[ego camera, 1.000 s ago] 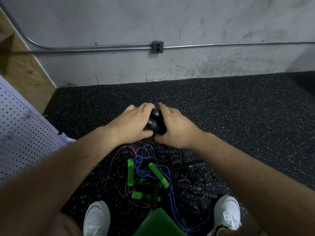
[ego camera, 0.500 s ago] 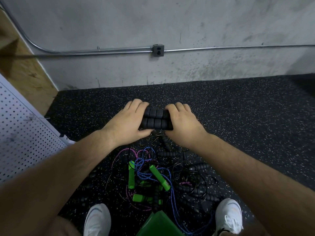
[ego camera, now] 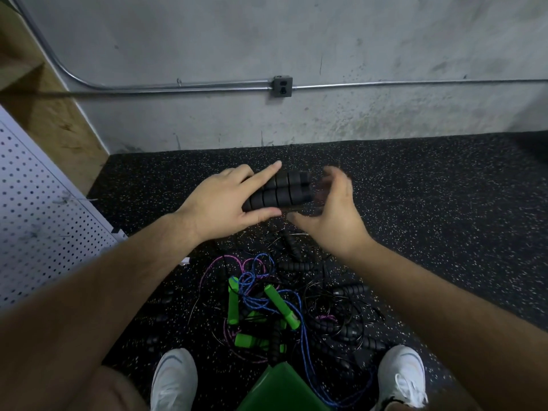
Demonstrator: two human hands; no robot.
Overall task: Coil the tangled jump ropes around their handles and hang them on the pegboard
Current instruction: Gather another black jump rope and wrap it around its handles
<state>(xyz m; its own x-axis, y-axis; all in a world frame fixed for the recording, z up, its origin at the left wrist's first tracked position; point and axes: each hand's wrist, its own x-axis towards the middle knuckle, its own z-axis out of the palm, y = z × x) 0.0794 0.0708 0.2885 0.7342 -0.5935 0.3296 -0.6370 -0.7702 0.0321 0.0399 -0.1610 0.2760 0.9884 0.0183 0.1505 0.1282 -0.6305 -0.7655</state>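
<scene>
Centre of view: the left hand [ego camera: 225,203] grips a pair of black handles [ego camera: 284,191], ribbed foam, laid side by side and roughly level above the floor [ego camera: 430,203]. Its index finger runs straight along the upper handle and the thumb presses from beneath.

At 3 o'clock of the pair is the right hand [ego camera: 329,215] — wide open, fingers loosely curved and blurred, thumb reaching under the handles' right end. We cannot tell whether it touches them, and it has hold of nothing we can make out.

At 6 o'clock the tangle of ropes [ego camera: 284,310] lies on the floor: green handles [ego camera: 281,307], a blue rope [ego camera: 304,336], a pink rope [ego camera: 213,265] and loose black grips [ego camera: 299,266] with thin black cord. White shoes [ego camera: 175,378] flank it, with a green object [ego camera: 281,390] between them.

At 9 o'clock — the pegboard [ego camera: 35,209], white and leaning. At 12 o'clock a grey wall [ego camera: 385,40] carries a conduit [ego camera: 415,83] and an outlet box [ego camera: 282,86].
</scene>
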